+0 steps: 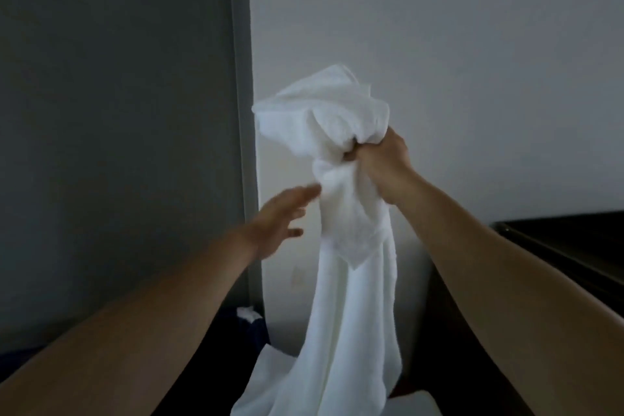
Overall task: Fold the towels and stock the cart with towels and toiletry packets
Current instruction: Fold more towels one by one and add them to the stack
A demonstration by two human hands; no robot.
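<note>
A large white towel [341, 246] hangs in the air in front of the wall. My right hand [378, 159] grips it in a fist near its bunched top, and the loose end puffs out above the fist. The rest of the cloth drops down to the bottom of the frame. My left hand [282, 218] is to the left of the hanging cloth with its fingers spread and straight; the fingertips are at the towel's left edge, blurred, and contact is unclear.
A grey door [118, 128] fills the left half, a white wall [472, 61] the right. A dark counter or cabinet edge [567, 240] juts in at the right. More white cloth [248, 312] lies on something dark blue low in the middle.
</note>
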